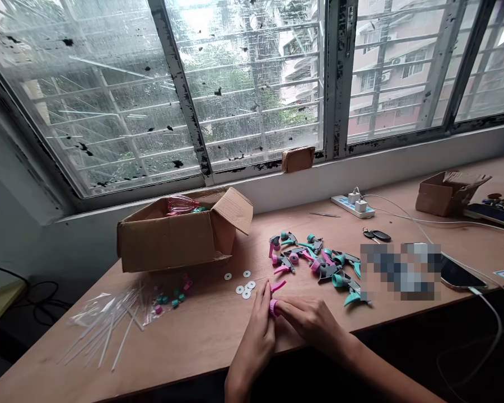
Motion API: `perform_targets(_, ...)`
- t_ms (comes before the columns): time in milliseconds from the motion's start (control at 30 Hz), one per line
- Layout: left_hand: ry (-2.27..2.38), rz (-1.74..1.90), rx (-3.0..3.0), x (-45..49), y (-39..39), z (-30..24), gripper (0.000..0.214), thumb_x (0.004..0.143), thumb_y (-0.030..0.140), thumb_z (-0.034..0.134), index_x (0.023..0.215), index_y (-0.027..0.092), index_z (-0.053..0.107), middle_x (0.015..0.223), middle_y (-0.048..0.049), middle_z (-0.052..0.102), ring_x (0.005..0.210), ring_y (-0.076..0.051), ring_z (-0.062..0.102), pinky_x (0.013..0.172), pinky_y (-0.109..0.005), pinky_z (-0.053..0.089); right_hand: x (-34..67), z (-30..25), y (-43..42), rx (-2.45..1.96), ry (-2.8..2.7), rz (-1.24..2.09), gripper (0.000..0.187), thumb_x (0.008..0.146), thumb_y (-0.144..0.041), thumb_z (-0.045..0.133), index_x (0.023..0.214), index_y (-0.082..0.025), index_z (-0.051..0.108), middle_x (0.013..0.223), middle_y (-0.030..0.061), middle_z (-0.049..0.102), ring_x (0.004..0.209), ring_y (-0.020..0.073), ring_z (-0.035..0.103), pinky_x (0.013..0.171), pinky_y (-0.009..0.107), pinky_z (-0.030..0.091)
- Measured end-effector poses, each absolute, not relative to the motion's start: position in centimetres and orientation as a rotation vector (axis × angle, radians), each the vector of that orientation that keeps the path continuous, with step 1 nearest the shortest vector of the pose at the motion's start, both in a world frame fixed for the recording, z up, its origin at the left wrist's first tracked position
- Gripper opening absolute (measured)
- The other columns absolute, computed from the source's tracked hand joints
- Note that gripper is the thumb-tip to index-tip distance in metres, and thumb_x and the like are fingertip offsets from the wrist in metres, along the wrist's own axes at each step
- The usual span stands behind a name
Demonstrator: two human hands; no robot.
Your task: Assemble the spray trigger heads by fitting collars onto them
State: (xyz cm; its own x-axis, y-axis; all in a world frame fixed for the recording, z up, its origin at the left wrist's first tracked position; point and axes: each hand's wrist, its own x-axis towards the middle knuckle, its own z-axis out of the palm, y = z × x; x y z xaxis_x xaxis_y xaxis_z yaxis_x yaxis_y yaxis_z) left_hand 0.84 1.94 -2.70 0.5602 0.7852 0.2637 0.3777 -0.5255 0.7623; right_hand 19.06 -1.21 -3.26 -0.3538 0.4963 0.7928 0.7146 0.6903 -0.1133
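My left hand (256,336) and my right hand (308,323) meet at the table's front edge, both gripping a pink spray-trigger part (273,308). My fingers hide most of it, though a pink lever (278,286) sticks out beyond them. Just ahead lies a loose heap of grey, teal and pink spray trigger heads (315,263). Several white washers (244,289) lie left of my fingertips. Farther left are a bag of clear plastic tubes (105,327) and small teal and pink caps (172,298).
An open cardboard box (163,238) holding pink translucent plastic stands by the window. A power strip (353,205), keys (377,235), a phone (460,273), a pixelated blurred patch (399,271) and a smaller cardboard box (447,193) occupy the wooden table's right side.
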Motion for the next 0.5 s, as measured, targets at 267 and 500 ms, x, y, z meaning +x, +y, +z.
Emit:
perform_targets(267, 0.985, 0.848, 2.137, 1.1, 1.4, -2.7, 0.068, 0.103, 0.028, 0.045, 0.164, 0.026, 0.015, 0.171, -0.0079, 0.019, 0.158, -0.026, 0.014, 0.129, -0.052, 0.013, 20.1, -3.3, -0.5, -1.104, -1.782, 0.187, 0.015, 0.1, -0.026, 0.057, 0.107, -0.022, 0.07, 0.095, 0.0038, 0.079, 0.073, 0.0168, 0.074, 0.064, 0.025, 0.057)
perform_targets(500, 0.949, 0.832, 2.191, 1.1, 0.9, -1.3, 0.046, 0.102, 0.035, 0.052, 0.148, 0.033, 0.051, 0.157, -0.0068, 0.044, 0.15, -0.028, 0.033, 0.126, -0.053, 0.026, 20.0, -3.7, 0.0, -1.469, -1.789, 0.058, 0.03, 0.104, -0.025, 0.043, 0.122, -0.022, 0.067, 0.131, 0.0103, 0.068, 0.118, 0.0261, 0.066, 0.098, 0.041, 0.055)
